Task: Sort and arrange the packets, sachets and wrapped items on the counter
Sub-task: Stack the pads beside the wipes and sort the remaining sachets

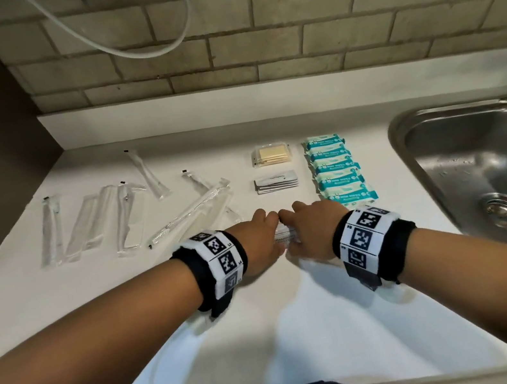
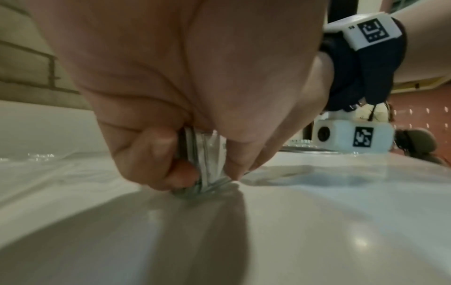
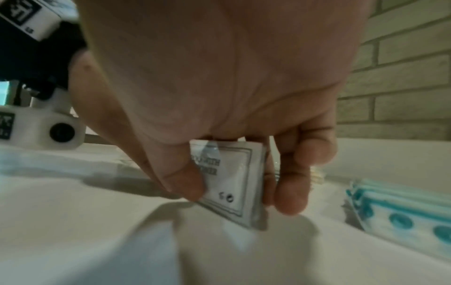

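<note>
Both hands meet at the middle of the white counter (image 1: 271, 341). My left hand (image 1: 261, 234) and right hand (image 1: 310, 225) together pinch a small stack of white sachets (image 1: 285, 237), stood on edge on the counter. The left wrist view shows the sachet stack (image 2: 207, 164) end-on between thumb and fingers. In the right wrist view my thumb and fingers clamp the printed sachet (image 3: 231, 181). Behind lie a grey sachet pile (image 1: 276, 182), yellow packets (image 1: 272, 154) and a row of teal wipe packs (image 1: 338, 170).
Several clear wrapped toothbrushes and long items (image 1: 126, 210) are scattered on the left half of the counter. A steel sink (image 1: 485, 171) lies to the right. A brick wall with a hanging white hose (image 1: 118, 46) runs behind.
</note>
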Demonstrator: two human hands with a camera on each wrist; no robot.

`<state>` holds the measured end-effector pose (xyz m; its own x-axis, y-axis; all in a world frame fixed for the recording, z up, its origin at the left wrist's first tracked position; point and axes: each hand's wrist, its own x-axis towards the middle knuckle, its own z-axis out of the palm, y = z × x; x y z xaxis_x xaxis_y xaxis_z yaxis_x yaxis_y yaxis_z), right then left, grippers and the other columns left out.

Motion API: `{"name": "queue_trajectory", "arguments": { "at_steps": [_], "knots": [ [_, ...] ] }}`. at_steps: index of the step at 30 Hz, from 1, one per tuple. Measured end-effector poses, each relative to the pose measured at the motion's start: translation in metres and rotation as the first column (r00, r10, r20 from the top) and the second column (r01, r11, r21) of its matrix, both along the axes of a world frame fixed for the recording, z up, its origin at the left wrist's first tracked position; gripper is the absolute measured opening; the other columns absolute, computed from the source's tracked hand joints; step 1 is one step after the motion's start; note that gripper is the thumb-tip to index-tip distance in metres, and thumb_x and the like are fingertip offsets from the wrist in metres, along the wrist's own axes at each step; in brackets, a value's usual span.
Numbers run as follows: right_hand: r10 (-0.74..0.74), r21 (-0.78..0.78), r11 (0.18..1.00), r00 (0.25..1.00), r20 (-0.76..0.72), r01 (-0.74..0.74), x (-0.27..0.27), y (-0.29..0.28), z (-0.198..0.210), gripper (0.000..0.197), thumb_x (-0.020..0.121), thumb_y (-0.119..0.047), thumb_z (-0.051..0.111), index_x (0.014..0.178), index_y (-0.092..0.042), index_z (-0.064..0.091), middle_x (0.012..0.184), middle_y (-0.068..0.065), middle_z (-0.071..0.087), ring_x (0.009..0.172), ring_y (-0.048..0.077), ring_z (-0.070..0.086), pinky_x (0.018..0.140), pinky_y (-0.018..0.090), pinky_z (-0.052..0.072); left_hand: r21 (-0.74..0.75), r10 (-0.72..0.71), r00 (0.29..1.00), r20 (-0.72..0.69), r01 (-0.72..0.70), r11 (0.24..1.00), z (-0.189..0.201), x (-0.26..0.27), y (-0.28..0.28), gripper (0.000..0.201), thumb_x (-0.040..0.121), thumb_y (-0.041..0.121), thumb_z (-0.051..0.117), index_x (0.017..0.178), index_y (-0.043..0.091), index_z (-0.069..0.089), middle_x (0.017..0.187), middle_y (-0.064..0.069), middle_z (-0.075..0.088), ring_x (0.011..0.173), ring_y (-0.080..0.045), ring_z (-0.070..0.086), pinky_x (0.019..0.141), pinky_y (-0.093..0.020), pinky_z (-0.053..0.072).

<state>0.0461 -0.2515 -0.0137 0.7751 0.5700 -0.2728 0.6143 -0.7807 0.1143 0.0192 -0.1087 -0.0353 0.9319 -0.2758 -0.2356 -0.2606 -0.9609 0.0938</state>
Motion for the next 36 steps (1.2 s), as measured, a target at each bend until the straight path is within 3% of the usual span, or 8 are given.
{"name": "queue_trajectory", "arguments": {
  "at_steps": [4,7,12,17,20,24,30,36],
  "knots": [
    [-0.091,0.089,0.991,0.985,-0.145,0.104,-0.004,0.003,-0.005,0.043,0.087,-0.031,0.055,0.123,-0.012,0.040,0.117,0.008,0.045,0.097,0.033,0.063,0.077,0.040,0.052,-0.071,0.049,0.992,-0.113,-0.057,0.996,0.008,-0.001,-0.011,0.050,0.096,0.035,0.045,0.133,0.005,0.032,0.128,-0.012,0.032,0.095,-0.034,0.059,0.077,-0.037,0.040],
    [-0.124,0.120,0.982,0.973,-0.193,0.149,-0.003,-0.001,-0.005,0.037,0.089,-0.022,0.053,0.121,-0.009,0.040,0.117,0.010,0.042,0.096,0.035,0.062,0.071,0.038,0.046,-0.150,0.072,0.981,-0.178,-0.100,0.984,0.010,-0.001,-0.010,0.044,0.096,0.030,0.043,0.131,0.004,0.034,0.128,-0.011,0.030,0.090,-0.032,0.057,0.083,-0.040,0.045],
    [-0.112,0.220,0.958,0.946,-0.305,0.185,0.013,-0.017,0.009,0.035,0.091,-0.019,0.059,0.120,-0.006,0.045,0.115,0.010,0.057,0.087,0.021,0.053,0.073,0.028,0.042,-0.251,0.086,0.959,-0.270,-0.156,0.955,0.016,0.005,0.005,0.050,0.098,0.020,0.039,0.144,0.008,0.026,0.132,-0.011,0.033,0.108,-0.029,0.053,0.099,-0.038,0.041],
    [-0.171,0.222,0.940,0.922,-0.348,0.259,0.033,-0.028,0.020,0.036,0.088,-0.017,0.066,0.121,-0.011,0.053,0.120,0.007,0.061,0.092,0.018,0.051,0.079,0.025,0.040,-0.406,0.185,0.944,-0.272,-0.287,0.868,0.020,0.018,0.014,0.050,0.094,0.020,0.055,0.139,0.014,0.035,0.115,-0.009,0.062,0.090,-0.025,0.064,0.089,-0.033,0.050],
    [-0.207,0.209,0.932,0.908,-0.364,0.296,0.043,-0.027,0.020,0.040,0.083,-0.017,0.072,0.119,-0.013,0.056,0.121,0.006,0.061,0.098,0.021,0.054,0.080,0.026,0.039,-0.415,0.220,0.950,-0.221,-0.296,0.860,0.016,0.028,0.014,0.046,0.090,0.023,0.061,0.131,0.016,0.042,0.126,-0.009,0.058,0.096,-0.022,0.059,0.086,-0.027,0.045],
    [-0.214,0.188,0.939,0.917,-0.337,0.288,0.057,-0.023,0.024,0.042,0.081,-0.021,0.074,0.119,-0.012,0.058,0.121,0.006,0.061,0.100,0.023,0.053,0.079,0.025,0.036,-0.415,0.248,0.950,-0.190,-0.307,0.856,0.013,0.043,0.015,0.042,0.088,0.024,0.064,0.124,0.016,0.044,0.118,-0.011,0.061,0.085,-0.017,0.050,0.076,-0.024,0.038],
    [-0.198,0.166,0.953,0.936,-0.290,0.253,0.077,-0.015,0.029,0.054,0.080,-0.028,0.073,0.131,-0.016,0.059,0.126,0.007,0.062,0.114,0.026,0.058,0.097,0.032,0.048,-0.390,0.297,0.946,-0.132,-0.325,0.862,0.018,0.062,0.017,0.043,0.087,0.026,0.066,0.124,0.014,0.047,0.119,-0.007,0.062,0.100,-0.023,0.059,0.078,-0.024,0.040],
    [-0.166,0.104,0.973,0.937,-0.308,0.206,0.088,-0.012,0.030,0.046,0.083,-0.031,0.069,0.127,-0.017,0.063,0.121,0.005,0.066,0.112,0.025,0.060,0.097,0.034,0.049,-0.303,0.257,0.959,-0.122,-0.283,0.910,0.020,0.074,0.017,0.036,0.092,0.028,0.059,0.125,0.014,0.058,0.122,-0.006,0.061,0.113,-0.023,0.056,0.087,-0.023,0.039]
  ]
}}
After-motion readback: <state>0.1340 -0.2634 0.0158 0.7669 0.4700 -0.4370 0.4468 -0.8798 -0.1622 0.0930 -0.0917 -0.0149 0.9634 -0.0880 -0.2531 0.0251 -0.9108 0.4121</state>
